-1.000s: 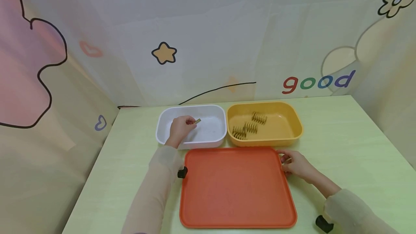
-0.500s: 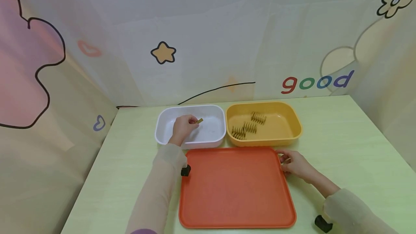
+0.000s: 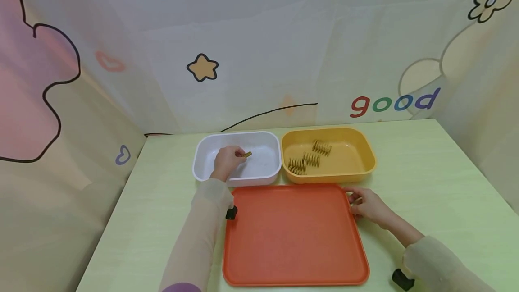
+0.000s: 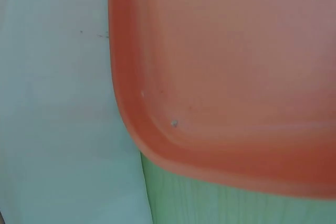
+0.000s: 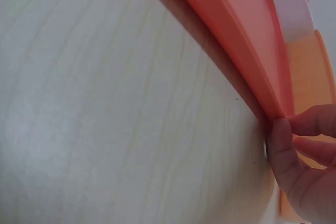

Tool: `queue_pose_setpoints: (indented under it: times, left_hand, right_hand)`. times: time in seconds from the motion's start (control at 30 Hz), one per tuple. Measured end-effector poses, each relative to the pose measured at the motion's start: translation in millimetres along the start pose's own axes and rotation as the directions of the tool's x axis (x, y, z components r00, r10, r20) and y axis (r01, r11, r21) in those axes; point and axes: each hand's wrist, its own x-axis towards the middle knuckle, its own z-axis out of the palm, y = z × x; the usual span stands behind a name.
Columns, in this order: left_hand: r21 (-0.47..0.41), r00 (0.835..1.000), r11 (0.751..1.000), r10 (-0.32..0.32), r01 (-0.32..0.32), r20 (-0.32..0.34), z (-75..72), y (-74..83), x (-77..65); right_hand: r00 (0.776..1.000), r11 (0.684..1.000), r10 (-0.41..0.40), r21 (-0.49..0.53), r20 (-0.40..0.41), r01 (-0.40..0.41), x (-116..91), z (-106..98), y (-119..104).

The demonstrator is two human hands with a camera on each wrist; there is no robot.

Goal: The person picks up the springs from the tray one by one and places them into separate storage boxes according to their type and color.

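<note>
My left hand [image 3: 228, 162] is over the white bin [image 3: 265, 179], pinching a small brass-coloured piece [image 3: 248, 154] between thumb and fingers. Most of that piece is hidden by the fingertips, and I cannot tell its kind. At the right edge of the orange-red tray [image 3: 296, 233], my right hand [image 3: 371, 206] grips the rim near its far corner. The right wrist view shows the thumb [image 5: 283, 148] against the tray's outer side and a finger over the rim. Neither the left hand nor its piece appears in the left wrist view, only a tray corner [image 4: 157, 145].
A yellow bin [image 3: 357, 177] stands right beside the white one, with several brass-coloured coil springs [image 3: 311, 160] in its left half. Both bins stand behind the tray on a pale green table [image 3: 430, 170]. A printed cloth [image 3: 259, 66] rises along the table's back.
My left hand has shifted slightly right over the white bin, still pinching the piece, whose visible end has dipped a little in the last half second. My right hand stays at the tray rim.
</note>
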Motion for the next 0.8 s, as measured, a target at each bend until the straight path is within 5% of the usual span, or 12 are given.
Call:
queue_pose_setpoints:
  times: [0.8]
  left_hand:
    - [0.115, 0.997, 0.993, -0.016, 0.008, 0.071, 5.2, -2.7, 3.1]
  right_hand:
    - [1.000, 1.000, -0.003, 0.023, -0.004, 0.003, -1.3, 0.4, -1.4]
